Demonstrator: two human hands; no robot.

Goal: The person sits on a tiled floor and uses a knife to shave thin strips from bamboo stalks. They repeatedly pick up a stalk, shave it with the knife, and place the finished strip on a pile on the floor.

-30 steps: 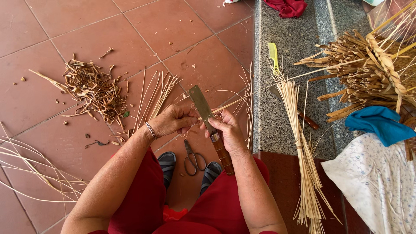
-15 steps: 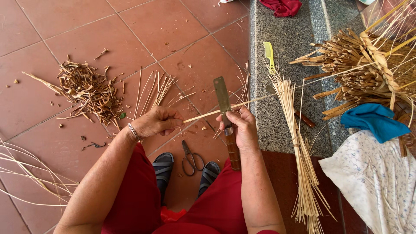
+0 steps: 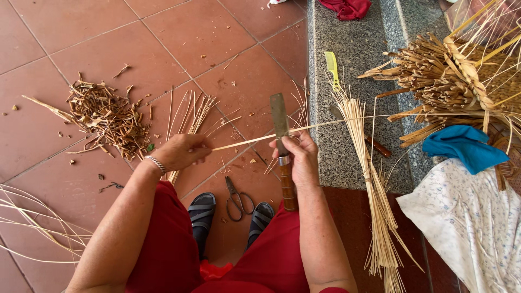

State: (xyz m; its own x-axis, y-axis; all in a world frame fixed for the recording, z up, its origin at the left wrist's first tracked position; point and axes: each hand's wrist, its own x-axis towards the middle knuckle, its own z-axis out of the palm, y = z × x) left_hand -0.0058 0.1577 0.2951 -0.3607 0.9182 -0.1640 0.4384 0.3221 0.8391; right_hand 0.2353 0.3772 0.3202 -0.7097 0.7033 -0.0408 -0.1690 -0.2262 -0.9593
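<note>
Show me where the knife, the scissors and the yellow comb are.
knife (image 3: 279, 116), head view, on the flat blade above the right hand.
scissors (image 3: 237, 199), head view, near the pivot, on the floor between the sandals.
yellow comb (image 3: 331, 64), head view, on its toothed middle.

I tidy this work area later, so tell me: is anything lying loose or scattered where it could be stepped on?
Yes. Open scissors lie on the tiles between the sandalled feet, and a pile of brown scraps is strewn across the floor.

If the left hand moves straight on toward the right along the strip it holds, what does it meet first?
Probably the knife blade held by the right hand. The left hand pinches the thin strip, which leads directly to that blade; depth is hard to judge.
</note>
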